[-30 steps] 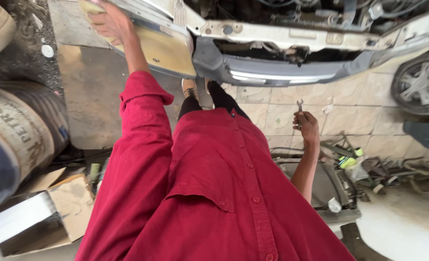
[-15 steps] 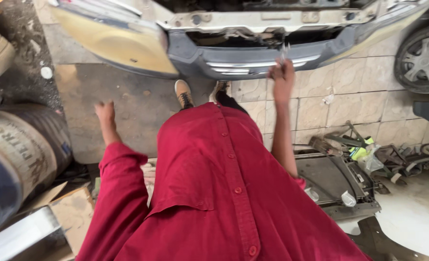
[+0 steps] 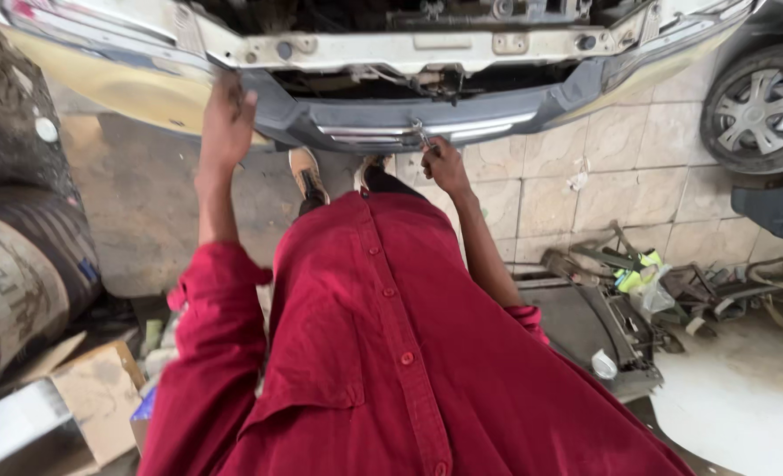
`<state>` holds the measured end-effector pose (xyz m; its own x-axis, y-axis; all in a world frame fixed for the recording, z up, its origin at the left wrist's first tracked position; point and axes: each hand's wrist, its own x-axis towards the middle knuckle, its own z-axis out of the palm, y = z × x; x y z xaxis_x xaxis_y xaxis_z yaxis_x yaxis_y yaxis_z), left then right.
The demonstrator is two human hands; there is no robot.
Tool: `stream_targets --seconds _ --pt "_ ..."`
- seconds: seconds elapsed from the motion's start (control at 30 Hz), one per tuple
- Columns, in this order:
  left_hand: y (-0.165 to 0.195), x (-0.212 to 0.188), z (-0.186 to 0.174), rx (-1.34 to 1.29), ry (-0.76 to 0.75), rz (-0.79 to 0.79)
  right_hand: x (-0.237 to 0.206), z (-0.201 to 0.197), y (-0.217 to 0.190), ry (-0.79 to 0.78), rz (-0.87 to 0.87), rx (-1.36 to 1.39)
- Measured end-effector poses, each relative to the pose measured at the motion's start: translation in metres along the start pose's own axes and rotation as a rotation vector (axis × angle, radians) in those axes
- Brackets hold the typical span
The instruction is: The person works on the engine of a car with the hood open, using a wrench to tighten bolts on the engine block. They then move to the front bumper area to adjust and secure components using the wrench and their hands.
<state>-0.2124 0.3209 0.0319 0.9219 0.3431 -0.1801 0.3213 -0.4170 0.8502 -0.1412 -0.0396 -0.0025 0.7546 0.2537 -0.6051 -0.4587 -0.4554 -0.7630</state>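
Whereas half a second earlier the left hand (image 3: 226, 123) hung low beside the hip, it now presses, fingers together, on the grey front bumper (image 3: 356, 123) of the stripped car. Right hand (image 3: 444, 163), lower than before, pinches a small metal wrench (image 3: 421, 136) at the bumper's chrome strip (image 3: 426, 130). Both hands have thus converged on the bumper, apparently steadying it while a fastener is worked.

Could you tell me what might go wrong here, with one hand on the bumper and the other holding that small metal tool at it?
1. The left hand only presses on the grey bumper; if the panel is loose, it could sag or drop towards the shoes.
2. The right hand has a fingertip grip on the small metal tool; it might slip and scratch the chrome strip.
3. Loose parts lie close behind on the right: a possible trip hazard.
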Motion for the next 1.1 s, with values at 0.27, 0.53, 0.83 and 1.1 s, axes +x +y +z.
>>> stream_targets --seconds 0.27,0.53,0.83,1.1 --pt "0.04 0.063 0.075 0.712 -0.041 0.115 0.012 -0.068 0.018 0.092 -0.057 0.065" --pt "0.019 0.067 0.08 0.712 0.074 0.194 0.054 -0.107 0.023 0.063 -0.123 -0.028" --pt "0.036 0.081 0.075 0.641 -0.019 -0.114 0.056 -0.093 0.002 0.168 -0.231 -0.077" --pt "0.035 0.078 0.067 0.531 0.106 0.019 0.038 -0.048 -0.007 0.201 -0.127 -0.215"
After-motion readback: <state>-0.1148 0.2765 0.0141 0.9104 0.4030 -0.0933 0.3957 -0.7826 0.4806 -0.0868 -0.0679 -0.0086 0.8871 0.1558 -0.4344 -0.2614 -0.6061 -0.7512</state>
